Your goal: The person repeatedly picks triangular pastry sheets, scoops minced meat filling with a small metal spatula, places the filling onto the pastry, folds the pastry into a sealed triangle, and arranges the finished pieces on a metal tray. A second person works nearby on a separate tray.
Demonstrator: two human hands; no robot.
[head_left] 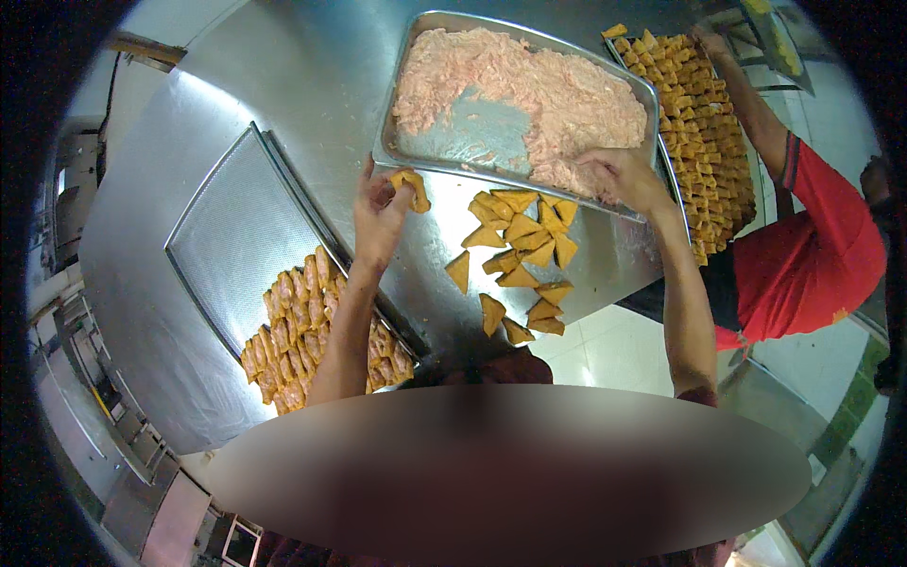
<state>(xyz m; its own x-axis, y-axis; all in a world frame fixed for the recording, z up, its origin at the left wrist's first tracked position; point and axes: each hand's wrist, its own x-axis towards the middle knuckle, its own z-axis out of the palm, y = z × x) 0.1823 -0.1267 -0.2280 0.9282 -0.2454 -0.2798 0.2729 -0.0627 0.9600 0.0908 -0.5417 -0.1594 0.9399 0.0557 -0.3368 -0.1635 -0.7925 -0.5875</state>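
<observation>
My left hand is closed around a golden-brown fried tofu piece, with the thumb pressed against it, just off the near left corner of a metal tray. That tray holds pale pink minced paste, scraped away at its near left part. Inside the tray's near right end, my right hand has its fingers bent together into the paste. Between my forearms, several loose fried tofu triangles lie on the steel table, partly overlapping.
Left of my left forearm lies a mesh tray, its near end covered by rows of filled tofu pieces. At the right, a tray is packed with tofu triangles. A person in a red shirt reaches to its far end.
</observation>
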